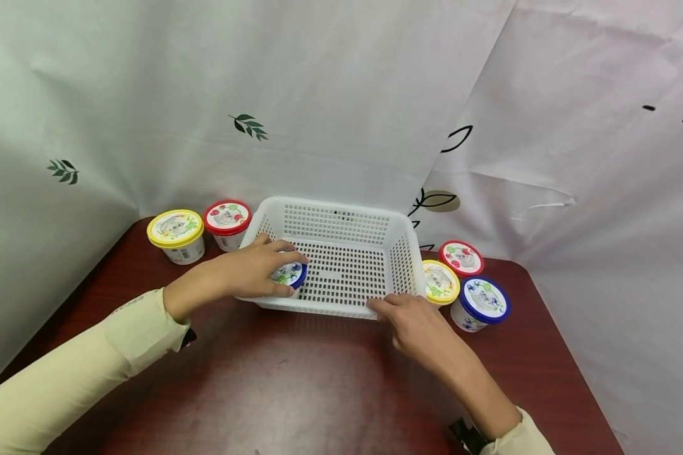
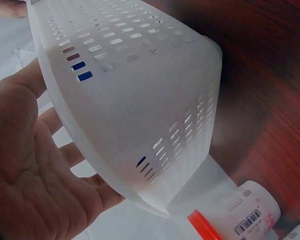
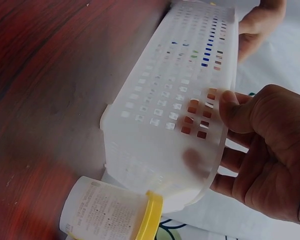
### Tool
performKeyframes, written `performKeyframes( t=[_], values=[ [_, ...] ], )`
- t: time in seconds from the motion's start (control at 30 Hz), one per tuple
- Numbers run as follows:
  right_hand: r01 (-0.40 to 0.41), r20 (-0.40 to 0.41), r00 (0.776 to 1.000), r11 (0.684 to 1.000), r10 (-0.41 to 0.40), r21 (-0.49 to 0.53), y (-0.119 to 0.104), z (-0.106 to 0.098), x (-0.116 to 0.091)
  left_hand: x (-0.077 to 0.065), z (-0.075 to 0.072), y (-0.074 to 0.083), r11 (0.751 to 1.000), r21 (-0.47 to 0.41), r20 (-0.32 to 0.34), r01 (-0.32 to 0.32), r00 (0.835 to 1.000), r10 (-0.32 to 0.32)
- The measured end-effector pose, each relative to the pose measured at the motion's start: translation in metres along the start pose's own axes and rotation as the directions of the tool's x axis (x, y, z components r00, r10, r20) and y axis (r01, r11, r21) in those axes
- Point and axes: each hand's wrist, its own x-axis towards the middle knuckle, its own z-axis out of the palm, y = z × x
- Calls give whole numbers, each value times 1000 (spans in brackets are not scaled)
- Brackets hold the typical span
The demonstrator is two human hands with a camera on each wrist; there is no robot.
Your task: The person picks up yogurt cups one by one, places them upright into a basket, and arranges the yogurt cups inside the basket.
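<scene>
A white plastic basket (image 1: 341,309) with slotted walls stands on the table. Inside its left end sits a small tub with a blue lid (image 1: 291,274), and my left hand (image 1: 255,268) holds this tub from above. Part of the tub is hidden by the fingers and the basket wall. Blue shows through the slots in the left wrist view. My right hand (image 1: 418,323) grips the near rim toward the right corner. In the right wrist view the thumb (image 3: 230,110) lies outside the wall and the fingers reach inside.
Left of the basket stand a yellow-lidded tub (image 1: 175,229) and a red-lidded tub (image 1: 227,217). To its right are a red-lidded tub (image 1: 461,258), a yellow-lidded tub (image 1: 441,282) and a blue-lidded tub (image 1: 484,300). A pale curtain (image 1: 341,95) hangs behind the dark red table (image 1: 319,392).
</scene>
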Motion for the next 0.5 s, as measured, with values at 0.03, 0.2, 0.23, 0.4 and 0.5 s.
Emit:
performKeyframes(
  t=[0.03,0.2,0.23,0.4,0.5],
  values=[
    [-2,2,1000,1000,2,-1,0,0,0,1,0,-1,1000,3,3,1,1000,-1],
    [-9,9,1000,1000,9,-4,-1,-1,0,1,-1,-2,1000,6,8,4,1000,-4],
    [-11,13,1000,1000,12,-2,-1,-1,0,0,-1,-2,1000,5,6,3,1000,-3],
    [-24,27,999,1000,24,-2,-1,-2,0,-1,0,-2,1000,1,-5,-1,1000,1],
    [-24,25,999,1000,24,-10,-1,-1,0,-1,0,-2,1000,4,-11,-1,1000,1]
  ],
)
